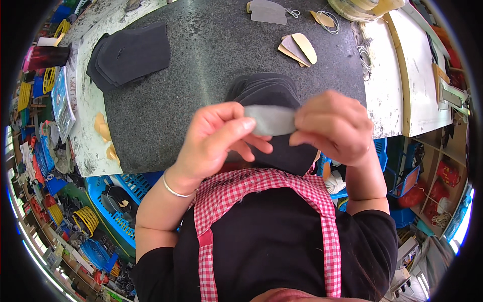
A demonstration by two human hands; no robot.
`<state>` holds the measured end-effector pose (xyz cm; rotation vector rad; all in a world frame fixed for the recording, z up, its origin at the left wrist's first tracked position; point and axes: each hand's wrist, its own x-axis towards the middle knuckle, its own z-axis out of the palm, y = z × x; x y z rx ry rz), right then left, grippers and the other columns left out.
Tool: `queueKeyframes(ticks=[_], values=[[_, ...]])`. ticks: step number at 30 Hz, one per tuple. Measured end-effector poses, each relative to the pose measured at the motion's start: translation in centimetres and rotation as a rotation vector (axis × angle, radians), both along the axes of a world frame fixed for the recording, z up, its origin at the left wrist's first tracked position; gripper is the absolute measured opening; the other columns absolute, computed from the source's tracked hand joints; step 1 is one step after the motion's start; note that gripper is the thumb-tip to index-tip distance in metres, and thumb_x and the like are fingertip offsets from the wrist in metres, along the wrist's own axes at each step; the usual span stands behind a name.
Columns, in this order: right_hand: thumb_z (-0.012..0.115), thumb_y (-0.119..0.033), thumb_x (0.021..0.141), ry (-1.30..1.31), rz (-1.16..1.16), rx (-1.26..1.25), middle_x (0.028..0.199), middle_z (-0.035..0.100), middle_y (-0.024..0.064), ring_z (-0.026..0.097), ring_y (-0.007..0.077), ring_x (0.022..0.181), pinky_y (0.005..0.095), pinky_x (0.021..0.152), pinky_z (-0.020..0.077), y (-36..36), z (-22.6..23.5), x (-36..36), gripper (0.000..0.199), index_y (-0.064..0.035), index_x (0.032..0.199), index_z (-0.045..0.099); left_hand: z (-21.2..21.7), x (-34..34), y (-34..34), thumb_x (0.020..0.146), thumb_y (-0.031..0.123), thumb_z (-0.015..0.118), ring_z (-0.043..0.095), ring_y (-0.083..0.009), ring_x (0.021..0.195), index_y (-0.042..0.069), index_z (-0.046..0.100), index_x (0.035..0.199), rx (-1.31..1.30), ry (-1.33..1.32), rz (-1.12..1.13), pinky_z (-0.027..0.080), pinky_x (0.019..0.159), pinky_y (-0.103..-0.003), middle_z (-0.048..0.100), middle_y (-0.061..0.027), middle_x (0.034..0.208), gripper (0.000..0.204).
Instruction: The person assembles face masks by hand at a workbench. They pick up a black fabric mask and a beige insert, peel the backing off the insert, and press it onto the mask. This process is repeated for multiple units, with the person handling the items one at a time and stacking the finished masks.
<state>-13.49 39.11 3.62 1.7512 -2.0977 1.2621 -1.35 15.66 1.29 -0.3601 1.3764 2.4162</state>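
Between my hands is a small grey oval piece (270,120) of thin sheet material, held up above the near edge of the table. My left hand (219,132) pinches its left end between thumb and forefinger, the other fingers loosely curled. At the opposite end, my right hand (334,126) has its fingers closed on the piece and is slightly blurred. Right behind and beneath my hands lies a stack of black cut pieces (266,85) with rounded ends, partly hidden by the hands and the grey piece.
Another pile of black cut pieces (133,55) lies at the table's left. Beige and grey oval pieces (298,49) sit farther back, near a grey patch with a string (268,12). The dark speckled tabletop (201,60) adjoins a white surface. A blue basket (132,187) stands below left.
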Motion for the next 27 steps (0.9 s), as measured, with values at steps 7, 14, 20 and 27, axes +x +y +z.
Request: queueKeyframes(ticks=[7, 14, 20, 27], values=[[0.078, 0.000, 0.089, -0.818, -0.282, 0.255, 0.076, 0.071, 0.0099, 0.072, 0.0167, 0.070, 0.0297, 0.064, 0.0559, -0.5, -0.3, -0.6, 0.010, 0.0006, 0.090, 0.069, -3.9, 2.2, 1.3, 0.075, 0.022, 0.092, 0.068, -0.0205, 0.086, 0.006, 0.079, 0.102, -1.362, 1.191, -0.033, 0.053, 0.066, -0.029, 0.078, -0.0046, 0.110, 0.034], [0.076, 0.002, 0.091, -0.613, -0.179, 0.345, 0.076, 0.070, 0.0068, 0.067, 0.0139, 0.066, 0.0278, 0.065, 0.0539, -1.8, -2.1, -1.6, 0.010, 0.0012, 0.090, 0.066, -3.8, 2.6, 1.4, 0.081, 0.022, 0.086, 0.069, -0.0207, 0.110, 0.013, 0.081, 0.101, -1.514, 1.161, -0.043, 0.051, 0.080, -0.037, 0.077, 0.0023, 0.114, 0.022], [0.079, -0.038, 0.093, -0.091, -0.332, 0.647, 0.073, 0.068, 0.0145, 0.069, 0.0379, 0.068, 0.0433, 0.064, 0.0547, -3.2, -1.4, -1.2, 0.041, -0.0040, 0.094, 0.057, -3.1, 2.0, 1.4, 0.081, 0.019, 0.085, 0.070, -0.0253, 0.119, 0.015, 0.080, 0.102, -1.527, 1.102, -0.118, 0.053, 0.087, -0.041, 0.076, 0.0011, 0.108, 0.022], [0.074, -0.063, 0.091, 0.071, -0.932, 0.620, 0.093, 0.077, 0.0147, 0.077, 0.0320, 0.089, 0.0470, 0.076, 0.0585, -0.2, -5.8, -9.2, 0.058, -0.0068, 0.106, 0.069, -0.1, -3.4, -9.0, 0.083, -0.005, 0.062, 0.039, -0.0376, 0.155, 0.008, 0.054, 0.152, -2.270, 0.694, -0.111, 0.034, 0.123, -0.058, 0.049, -0.0152, 0.162, 0.070]])
